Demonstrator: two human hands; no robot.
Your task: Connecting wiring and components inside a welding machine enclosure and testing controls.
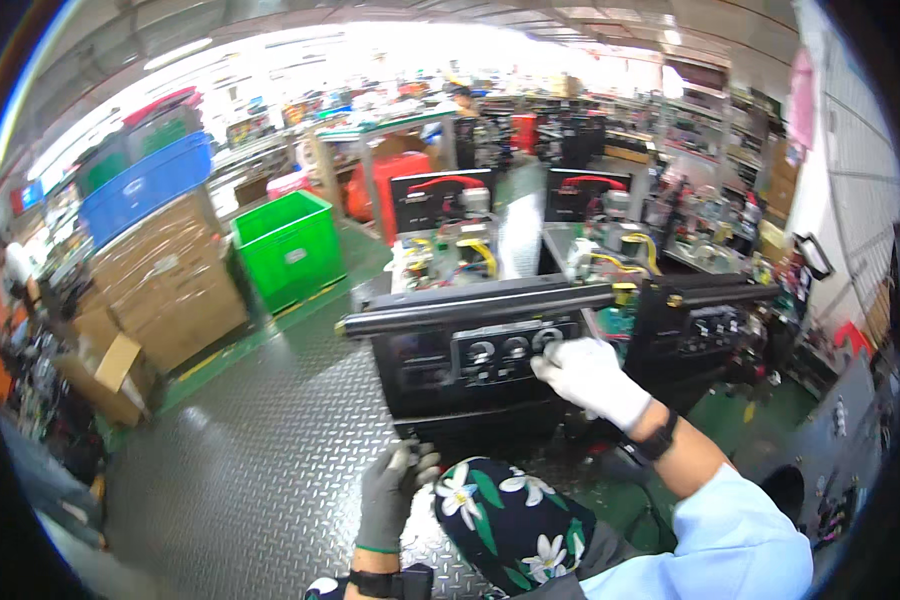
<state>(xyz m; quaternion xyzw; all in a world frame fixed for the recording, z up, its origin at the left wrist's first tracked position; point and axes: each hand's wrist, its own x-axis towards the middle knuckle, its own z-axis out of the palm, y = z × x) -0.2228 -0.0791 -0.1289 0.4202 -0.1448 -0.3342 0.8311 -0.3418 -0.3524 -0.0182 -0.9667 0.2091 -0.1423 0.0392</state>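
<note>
A black machine front panel (420,375) stands upright before me, with a row of round knobs (481,352) on its control plate. My right hand (592,382), in a white glove, is at the right end of that row with its fingers curled together. Whatever lies between those fingertips is hidden. Down by the panel's lower left corner, my left hand (395,490) wears a grey glove. Its fingers are bent closed around something small and dark that I cannot make out. Along the panel's top runs a long black bar handle (480,312).
A second black machine (705,325) adjoins on the right. Behind both are open housings with yellow wires (485,258). A green crate (292,250), cardboard boxes (170,275) and a blue bin (148,190) stand left. Grey sheet panels (830,430) lean at right. The floor is patterned metal plate (240,450).
</note>
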